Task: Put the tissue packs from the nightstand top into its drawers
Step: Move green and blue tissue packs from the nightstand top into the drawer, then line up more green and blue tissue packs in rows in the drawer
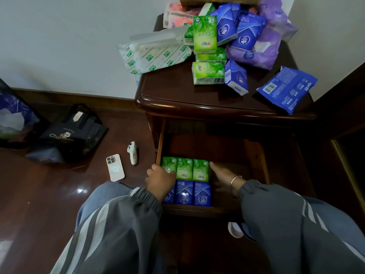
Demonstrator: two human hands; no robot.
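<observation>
Left hand (161, 179) lies over the leftmost of the green packs (184, 169) in the open drawer (256, 155), fingers bent; grip unclear. Right hand (222, 174) is flat, squaring the row's right end. Six packs stowed, including the blue packs (184, 192). Large pile (227, 36) remains on the nightstand top (177, 91).

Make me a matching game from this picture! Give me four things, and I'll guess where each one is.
Things:
1. phone
2. purple tissue bag
3. row of three green packs
4. row of three blue packs

Places:
A. in the open drawer, farther in
B. in the open drawer, at the front, nearest the person
C. on the floor
D. on the nightstand top

Right pairs: 1-C, 2-D, 3-A, 4-B.
</observation>
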